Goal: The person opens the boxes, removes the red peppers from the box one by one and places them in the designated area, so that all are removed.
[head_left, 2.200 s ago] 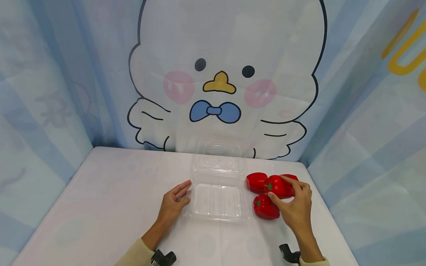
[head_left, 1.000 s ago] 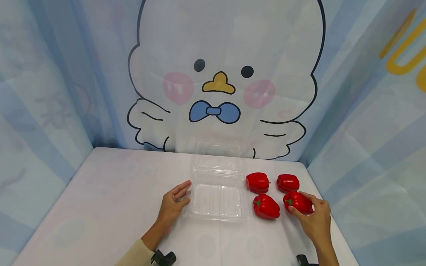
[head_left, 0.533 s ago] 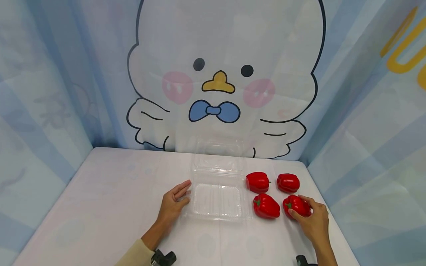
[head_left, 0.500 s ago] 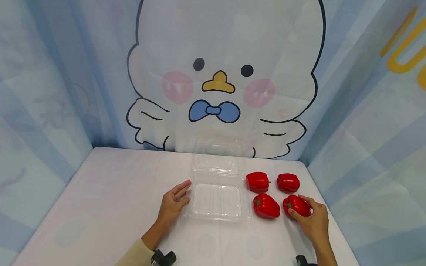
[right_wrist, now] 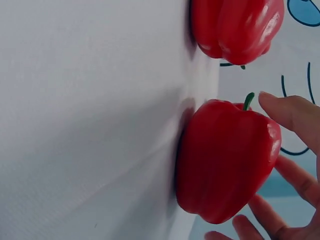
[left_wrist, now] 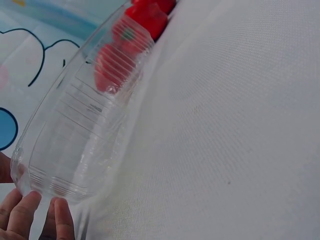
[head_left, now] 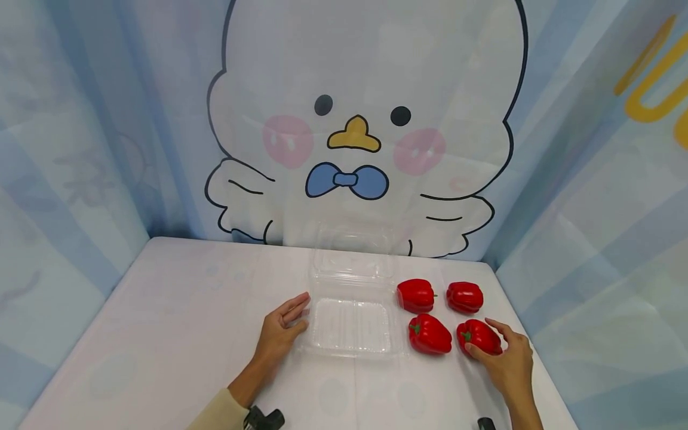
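Observation:
A clear plastic clamshell container lies opened flat, its lid toward the back wall. Beside its left edge is my left hand, fingers fairly straight and fingertips right at the plastic wall, as the left wrist view shows. On the table at the front right sits a red bell pepper with a green stem. My right hand is spread loosely around this pepper. In the right wrist view the thumb stands off near the stem, and the other fingers are partly hidden behind the pepper.
Three more red bell peppers rest right of the container: a back left one, a back right one and a front left one. The white table is bounded by printed cloth walls.
My right hand has carried one bell pepper from above the others to the front right and set it down. Its fingers have since loosened. My left hand has stayed at the container.

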The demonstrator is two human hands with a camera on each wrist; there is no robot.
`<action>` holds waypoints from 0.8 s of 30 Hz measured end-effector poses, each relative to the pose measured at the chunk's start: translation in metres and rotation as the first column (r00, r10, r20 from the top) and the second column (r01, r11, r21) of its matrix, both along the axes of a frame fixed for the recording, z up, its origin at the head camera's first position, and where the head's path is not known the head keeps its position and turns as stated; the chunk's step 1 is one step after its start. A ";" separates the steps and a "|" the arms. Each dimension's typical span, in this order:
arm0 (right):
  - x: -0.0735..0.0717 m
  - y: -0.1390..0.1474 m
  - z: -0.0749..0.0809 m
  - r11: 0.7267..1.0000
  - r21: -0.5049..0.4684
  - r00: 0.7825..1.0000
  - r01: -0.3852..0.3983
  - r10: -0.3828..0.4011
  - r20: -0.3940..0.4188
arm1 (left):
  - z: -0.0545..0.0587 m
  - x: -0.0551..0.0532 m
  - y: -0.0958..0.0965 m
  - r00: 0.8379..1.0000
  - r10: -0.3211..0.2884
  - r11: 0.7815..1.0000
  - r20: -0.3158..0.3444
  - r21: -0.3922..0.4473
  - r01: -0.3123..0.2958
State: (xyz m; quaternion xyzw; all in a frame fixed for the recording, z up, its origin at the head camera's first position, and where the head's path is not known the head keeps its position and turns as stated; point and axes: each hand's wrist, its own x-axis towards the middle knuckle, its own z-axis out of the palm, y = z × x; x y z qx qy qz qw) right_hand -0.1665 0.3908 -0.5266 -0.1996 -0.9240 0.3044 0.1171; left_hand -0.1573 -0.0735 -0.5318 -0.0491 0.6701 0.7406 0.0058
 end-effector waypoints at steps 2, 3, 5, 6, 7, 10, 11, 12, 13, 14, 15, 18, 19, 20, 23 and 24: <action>0.002 -0.004 0.003 1.000 0.005 0.999 0.015 -0.015 -0.034 | 0.000 0.001 0.000 1.000 0.001 1.000 0.006 -0.004 -0.001; 0.002 -0.006 0.004 1.000 0.009 0.998 0.026 -0.026 -0.053 | -0.001 0.001 0.000 1.000 0.003 1.000 0.010 -0.005 -0.003; 0.004 -0.011 0.006 0.999 0.010 0.994 0.048 -0.047 -0.102 | -0.001 0.002 0.000 1.000 0.004 1.000 0.013 -0.006 -0.004; 0.004 -0.015 0.008 0.998 0.009 0.990 0.057 -0.056 -0.129 | -0.001 0.003 0.000 1.000 0.005 1.000 0.014 -0.005 -0.005; 0.005 -0.019 0.010 0.998 0.005 0.986 0.063 -0.062 -0.155 | -0.001 0.003 0.000 1.000 0.006 1.000 0.013 -0.004 -0.006; 0.005 -0.036 0.020 0.998 0.002 0.971 0.058 -0.056 -0.232 | -0.003 0.003 -0.001 1.000 0.013 1.000 0.016 -0.004 -0.013; 0.006 -0.042 0.024 0.999 0.003 0.966 0.050 -0.048 -0.254 | -0.004 0.003 -0.002 1.000 0.016 1.000 0.019 -0.004 -0.015; 0.006 -0.050 0.028 0.999 0.005 0.962 0.039 -0.036 -0.269 | -0.005 0.003 -0.002 1.000 0.018 1.000 0.022 -0.004 -0.018; 0.007 -0.057 0.033 1.000 0.008 0.959 0.025 -0.022 -0.282 | -0.006 0.003 -0.003 1.000 0.019 1.000 0.016 -0.006 -0.019; 0.007 -0.065 0.036 1.000 0.015 0.955 0.010 -0.006 -0.297 | -0.006 0.003 -0.004 1.000 0.021 1.000 0.019 -0.009 -0.021; 0.007 -0.072 0.040 1.000 0.020 0.952 -0.004 0.010 -0.307 | -0.006 0.003 -0.006 0.999 0.024 1.000 0.022 -0.016 -0.024; 0.009 -0.093 0.050 0.998 0.035 0.948 -0.061 0.069 -0.311 | -0.003 0.003 -0.010 1.000 0.023 0.995 -0.012 -0.092 -0.024; 0.009 -0.100 0.053 0.996 0.040 0.946 -0.086 0.094 -0.311 | -0.001 0.003 -0.012 0.999 0.021 0.989 -0.038 -0.142 -0.026; 0.008 -0.106 0.056 0.992 0.049 0.945 -0.112 0.122 -0.304 | 0.003 0.003 -0.014 0.998 0.015 0.979 -0.060 -0.204 -0.027; 0.006 -0.125 0.065 0.976 0.076 0.941 -0.205 0.218 -0.260 | 0.013 0.005 -0.020 0.987 -0.023 0.895 -0.156 -0.443 -0.049; 0.005 -0.131 0.067 0.968 0.085 0.938 -0.237 0.251 -0.240 | 0.016 0.006 -0.022 0.983 -0.043 0.852 -0.180 -0.521 -0.058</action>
